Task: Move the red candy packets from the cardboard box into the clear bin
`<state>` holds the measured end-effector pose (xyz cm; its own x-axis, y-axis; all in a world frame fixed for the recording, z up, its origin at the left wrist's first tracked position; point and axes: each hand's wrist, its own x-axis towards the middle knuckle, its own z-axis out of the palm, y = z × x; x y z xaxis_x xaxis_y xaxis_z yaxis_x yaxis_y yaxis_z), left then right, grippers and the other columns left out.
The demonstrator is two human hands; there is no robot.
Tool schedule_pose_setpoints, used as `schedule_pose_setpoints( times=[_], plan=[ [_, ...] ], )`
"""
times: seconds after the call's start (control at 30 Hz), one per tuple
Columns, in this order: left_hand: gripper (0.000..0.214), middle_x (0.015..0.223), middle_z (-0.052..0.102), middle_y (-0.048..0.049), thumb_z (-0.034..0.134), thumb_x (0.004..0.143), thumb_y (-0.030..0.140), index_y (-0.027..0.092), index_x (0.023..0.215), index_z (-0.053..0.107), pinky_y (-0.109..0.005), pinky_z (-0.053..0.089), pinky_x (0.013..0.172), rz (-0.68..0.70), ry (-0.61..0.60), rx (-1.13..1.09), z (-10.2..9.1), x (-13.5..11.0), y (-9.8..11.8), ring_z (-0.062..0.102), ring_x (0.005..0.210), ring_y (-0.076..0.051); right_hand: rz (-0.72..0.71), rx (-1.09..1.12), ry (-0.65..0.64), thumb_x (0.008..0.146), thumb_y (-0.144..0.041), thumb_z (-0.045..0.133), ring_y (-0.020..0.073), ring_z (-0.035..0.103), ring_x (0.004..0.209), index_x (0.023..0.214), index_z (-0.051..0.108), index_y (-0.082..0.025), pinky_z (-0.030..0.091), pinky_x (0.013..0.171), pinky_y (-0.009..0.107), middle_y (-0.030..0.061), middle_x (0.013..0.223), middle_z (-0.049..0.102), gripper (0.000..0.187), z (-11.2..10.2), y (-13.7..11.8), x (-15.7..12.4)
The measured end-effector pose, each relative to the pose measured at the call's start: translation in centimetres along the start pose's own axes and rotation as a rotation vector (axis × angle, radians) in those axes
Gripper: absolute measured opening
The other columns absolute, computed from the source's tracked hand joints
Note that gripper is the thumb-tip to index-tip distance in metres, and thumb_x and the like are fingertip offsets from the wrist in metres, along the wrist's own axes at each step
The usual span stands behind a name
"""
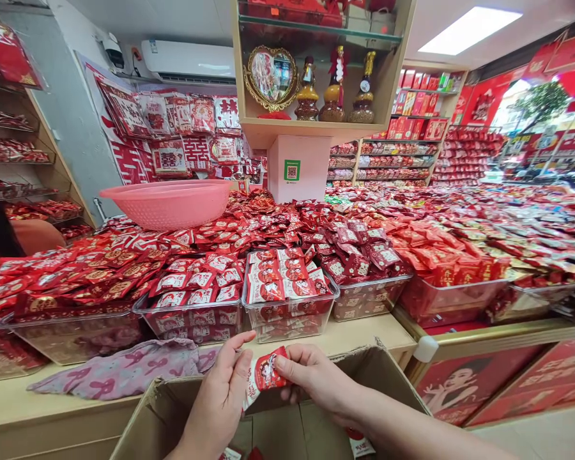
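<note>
A small red-and-white candy packet (267, 373) is held up over an open cardboard box (160, 406). My right hand (311, 377) pinches its right end, with the thumb on the printed front. At the packet's left end, my left hand (223, 390) grips it behind the thumb, its index finger reaching out past the edge. A few more packets lie low in the box, including a red-and-white packet (361, 444) partly under my right forearm. Just beyond my hands stands a clear plastic bin (290, 319) of similar red-and-white packets, stacked in rows.
Several more clear bins, such as the left one (191, 319), line the wooden counter ledge (364, 332). A pink patterned cloth (124, 374) lies on the ledge. Behind sits a pink plastic basket (167, 204) near a pillar (297, 160). Part of another person (33, 236) shows at far left.
</note>
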<state>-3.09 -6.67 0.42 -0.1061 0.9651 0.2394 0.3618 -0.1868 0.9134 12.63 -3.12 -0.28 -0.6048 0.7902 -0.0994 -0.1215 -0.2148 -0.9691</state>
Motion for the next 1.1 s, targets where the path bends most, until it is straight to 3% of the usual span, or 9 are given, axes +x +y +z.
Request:
schedule_pose_setpoints(
  times=[0.2, 0.37, 0.57, 0.67, 0.73, 0.83, 1.0, 1.1],
  plan=[
    [0.032, 0.07, 0.062, -0.0002, 0.045, 0.077, 0.043, 0.021, 0.1, 0.05, -0.023, 0.043, 0.048, -0.058, -0.03, -0.087, -0.3, -0.1, 0.2, 0.055, 0.054, -0.015, -0.053, -0.062, 0.07, 0.059, -0.051, 0.063, 0.0045, 0.04, 0.044, 0.06, 0.047, -0.013, 0.031, 0.045, 0.018, -0.0039, 0.051, 0.047, 0.041, -0.1, -0.1, 0.0],
    [0.037, 0.041, 0.046, 0.0082, 0.043, 0.076, 0.049, 0.022, 0.099, 0.05, -0.017, 0.025, 0.03, -0.114, 0.019, -0.135, 0.1, -0.4, 0.9, 0.034, 0.03, -0.008, -0.038, -0.096, 0.079, 0.061, -0.05, 0.062, 0.0039, 0.038, 0.043, 0.062, 0.046, -0.014, 0.026, 0.041, 0.017, -0.0052, 0.05, 0.044, 0.039, 0.0, -0.1, -0.1],
    [0.037, 0.045, 0.049, 0.0063, 0.047, 0.074, 0.047, 0.021, 0.101, 0.049, -0.019, 0.035, 0.035, -0.08, 0.049, -0.202, -0.2, -0.2, 1.5, 0.046, 0.037, -0.011, -0.062, -0.122, 0.09, 0.063, -0.05, 0.061, 0.0033, 0.034, 0.041, 0.061, 0.045, -0.015, 0.021, 0.039, 0.018, -0.0059, 0.049, 0.042, 0.039, 0.0, -0.2, -0.1],
    [0.043, 0.039, 0.039, 0.0101, 0.044, 0.076, 0.049, 0.022, 0.109, 0.046, -0.02, 0.035, 0.033, -0.115, 0.064, -0.146, -1.7, 0.8, 1.0, 0.041, 0.033, -0.011, -0.094, -0.148, 0.118, 0.063, -0.049, 0.061, 0.0032, 0.034, 0.042, 0.061, 0.045, -0.015, 0.021, 0.04, 0.018, -0.0055, 0.051, 0.041, 0.038, -0.2, -0.3, -0.2],
    [0.041, 0.042, 0.044, 0.0095, 0.047, 0.075, 0.047, 0.022, 0.106, 0.048, -0.02, 0.04, 0.039, -0.108, 0.074, -0.053, -3.0, 1.8, 0.0, 0.045, 0.038, -0.011, -0.149, -0.198, 0.118, 0.066, -0.047, 0.059, 0.0036, 0.035, 0.044, 0.062, 0.047, -0.014, 0.024, 0.042, 0.018, -0.0048, 0.052, 0.042, 0.036, -0.4, -0.8, -0.3],
    [0.035, 0.045, 0.048, 0.0084, 0.051, 0.072, 0.047, 0.021, 0.095, 0.053, -0.021, 0.041, 0.04, -0.118, 0.125, 0.057, -4.9, 3.3, -1.9, 0.049, 0.039, -0.011, -0.269, -0.301, 0.16, 0.069, -0.045, 0.056, 0.0043, 0.033, 0.044, 0.061, 0.048, -0.014, 0.024, 0.043, 0.019, -0.0046, 0.05, 0.041, 0.034, -1.2, -3.1, -0.3],
    [0.032, 0.045, 0.051, 0.0076, 0.051, 0.07, 0.046, 0.019, 0.087, 0.056, -0.021, 0.039, 0.039, -0.143, 0.139, 0.095, -5.7, 4.3, -4.4, 0.051, 0.038, -0.012, -0.473, -0.57, 0.438, 0.073, -0.04, 0.052, 0.0052, 0.033, 0.043, 0.06, 0.046, -0.015, 0.025, 0.043, 0.02, -0.005, 0.049, 0.039, 0.029, -5.5, -9.8, 2.6],
    [0.031, 0.049, 0.057, 0.0043, 0.05, 0.07, 0.046, 0.02, 0.085, 0.059, -0.023, 0.043, 0.043, -0.091, 0.088, 0.197, -5.4, 4.1, -4.7, 0.056, 0.045, -0.015, -0.446, -0.815, 0.607, 0.074, -0.029, 0.051, 0.0071, 0.043, 0.051, 0.081, 0.052, -0.013, 0.033, 0.049, 0.02, -0.0012, 0.062, 0.051, 0.018, -8.6, -12.5, 5.8]
  ],
)
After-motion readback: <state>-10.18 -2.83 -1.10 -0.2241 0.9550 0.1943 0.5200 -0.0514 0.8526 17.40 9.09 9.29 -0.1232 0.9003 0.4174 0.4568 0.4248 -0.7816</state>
